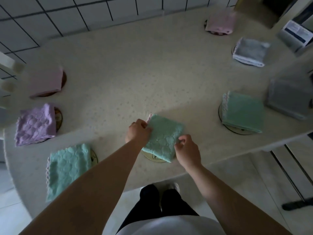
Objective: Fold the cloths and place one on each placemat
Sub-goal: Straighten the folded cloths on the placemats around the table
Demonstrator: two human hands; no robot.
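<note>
A folded green cloth (163, 134) lies over a round placemat (153, 156) near the table's front edge. My left hand (138, 132) pinches its left edge and my right hand (187, 150) pinches its right edge. Other folded cloths rest on round placemats around the table: a green one (67, 168) at front left, a purple one (36, 124), a pink one (46, 82), a pink one (220, 22) at the back, a grey one (250, 51) and a green one (243, 111) on the right.
The oval table (135, 73) has a pale patterned cover. A grey folded item (289, 99) sits at the right edge. A tiled wall (67, 14) runs behind the table. My legs and shoes (169, 189) stand at the front edge.
</note>
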